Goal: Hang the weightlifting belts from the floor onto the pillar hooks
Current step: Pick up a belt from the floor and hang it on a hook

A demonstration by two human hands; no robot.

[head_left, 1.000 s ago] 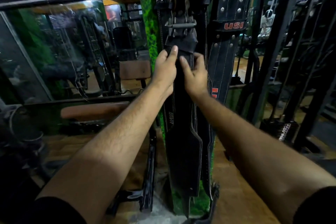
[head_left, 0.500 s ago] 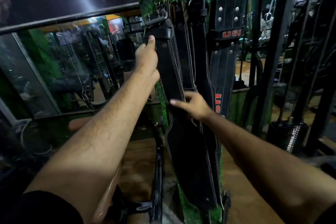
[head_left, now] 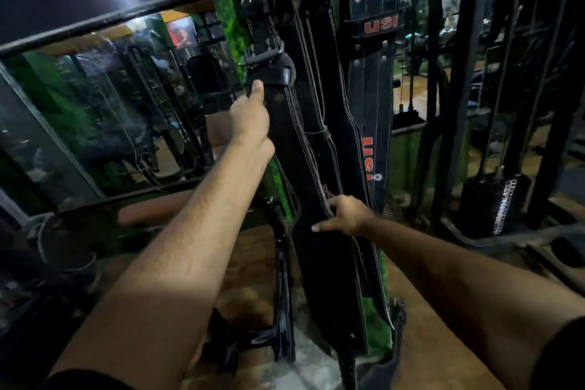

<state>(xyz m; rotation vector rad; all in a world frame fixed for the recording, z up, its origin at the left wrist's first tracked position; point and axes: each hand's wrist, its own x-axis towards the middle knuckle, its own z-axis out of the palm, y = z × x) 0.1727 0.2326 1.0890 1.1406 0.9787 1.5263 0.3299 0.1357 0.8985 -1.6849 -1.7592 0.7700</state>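
A long black weightlifting belt (head_left: 304, 168) with white stitching hangs tilted in front of the green pillar (head_left: 228, 9). My left hand (head_left: 251, 117) grips its upper part just below the metal buckle (head_left: 266, 57). My right hand (head_left: 345, 215) rests on the belt's wide middle, fingers spread on its right edge. Behind it hang other black belts (head_left: 319, 51), one marked USI (head_left: 376, 51) in red. The hooks at the top are mostly out of frame.
A brown padded bench (head_left: 158, 209) with a black frame (head_left: 281, 279) stands left of the pillar, in front of a mirrored wall (head_left: 95, 104). Black rack uprights (head_left: 459, 89) and a weight stack (head_left: 497, 203) stand to the right. The floor (head_left: 427, 342) is wood.
My left hand has come down with the belt's buckle end, away from the hooks. My right hand has slid lower along the belt. The camera has tipped down.
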